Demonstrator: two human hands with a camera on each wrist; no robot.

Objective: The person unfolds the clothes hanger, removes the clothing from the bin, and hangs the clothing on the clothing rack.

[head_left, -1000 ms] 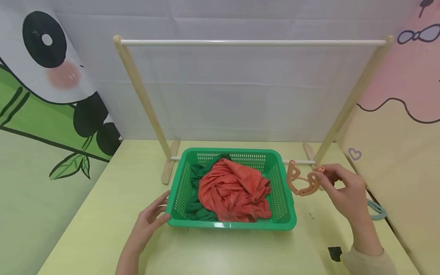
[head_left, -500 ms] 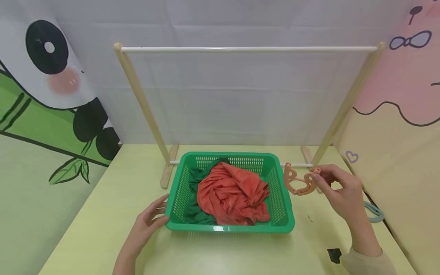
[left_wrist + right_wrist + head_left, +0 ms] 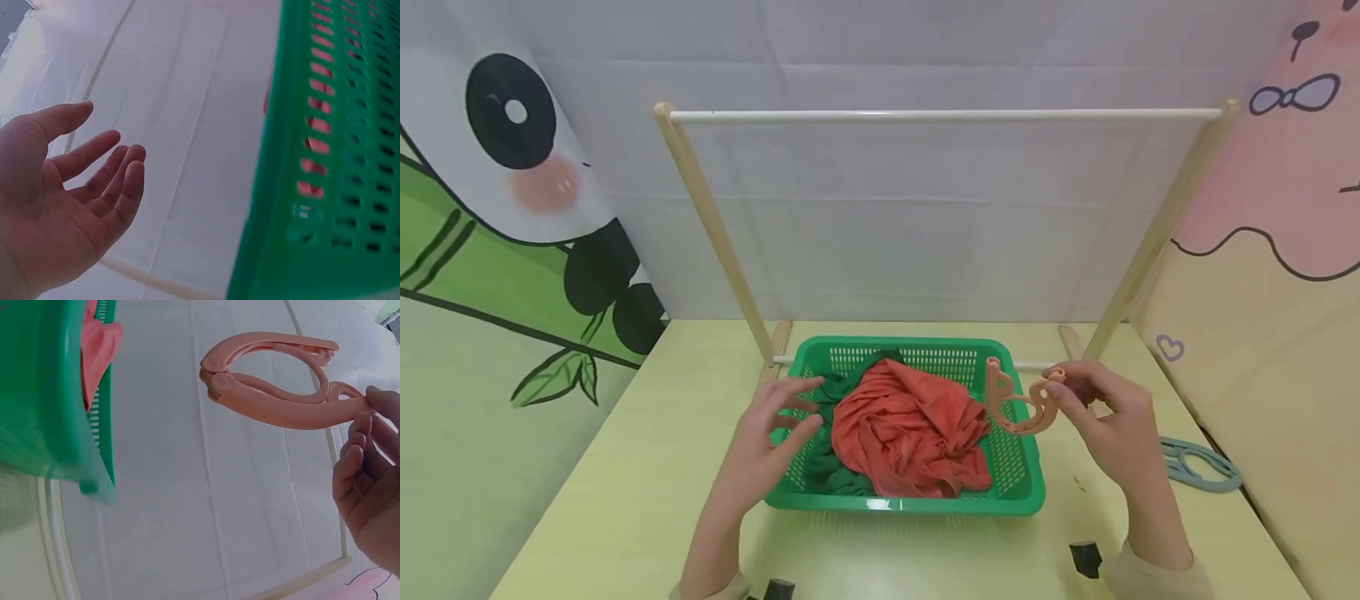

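My right hand [image 3: 1108, 421] pinches one end of a salmon-pink folding clothes hanger [image 3: 281, 415] between thumb and fingers. The hanger is folded into a curved shape, and in the head view it overlaps the basket's right side. My left hand [image 3: 767, 446] has its fingers spread and loosely bent, holding nothing. It is raised by the left side of the green plastic basket [image 3: 910, 505]; the left wrist view shows a gap between the fingers and the basket wall [image 3: 262, 206]. Inside the basket lie a crumpled red cloth [image 3: 906, 433] and, partly under it, a dark green cloth [image 3: 831, 467].
Behind the basket stands a rack with wooden posts [image 3: 715, 221] and a white top bar [image 3: 940, 117]. A blue-grey folding hanger [image 3: 1202, 467] lies on the yellow table [image 3: 625, 467] at the right. A white backdrop [image 3: 925, 233] closes off the back.
My left hand has left the basket's left rim and risen toward the right, over its edge. My right hand has carried the pink hanger left toward the basket, uncovering more of the blue-grey one.
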